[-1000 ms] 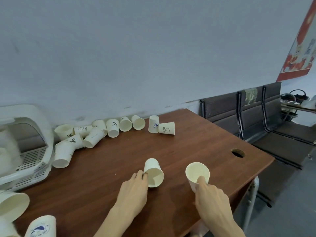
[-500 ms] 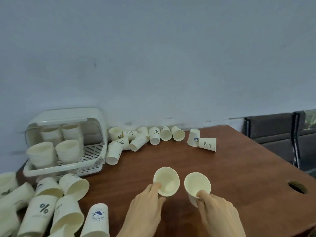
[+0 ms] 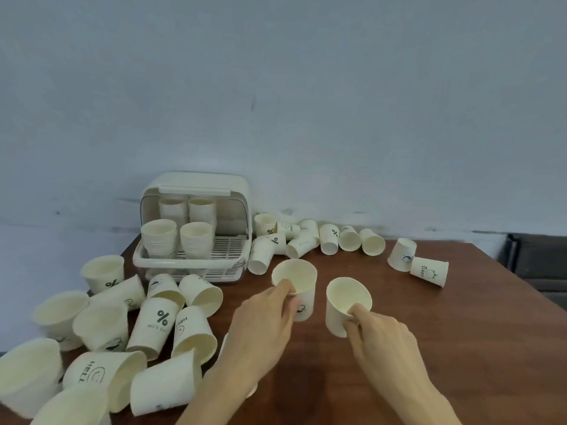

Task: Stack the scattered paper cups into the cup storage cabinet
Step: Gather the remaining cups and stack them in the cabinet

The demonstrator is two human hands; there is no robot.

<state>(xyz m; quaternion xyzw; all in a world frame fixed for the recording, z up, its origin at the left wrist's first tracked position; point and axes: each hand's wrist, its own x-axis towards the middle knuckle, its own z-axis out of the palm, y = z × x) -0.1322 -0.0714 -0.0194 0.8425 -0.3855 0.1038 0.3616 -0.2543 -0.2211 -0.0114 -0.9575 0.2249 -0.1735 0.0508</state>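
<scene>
My left hand pinches the rim of an upright cream paper cup, thumb inside. Beside it, my right hand grips a second upright paper cup the same way. Both cups sit over the brown table, a hand's width apart. Behind them at the back left stands the white cup storage cabinet, lid raised, with several stacks of cups on its slatted tray. Scattered cups lie in a heap at the left, in a row along the wall, and as a pair at the right.
A pale wall rises directly behind the table. A dark chair stands past the table's right edge. The table's left edge runs under the heap of cups.
The view swung left, bringing the cabinet and left heap fully into sight. My left hand turned its cup from lying on its side to upright. Both held cups moved toward the cabinet.
</scene>
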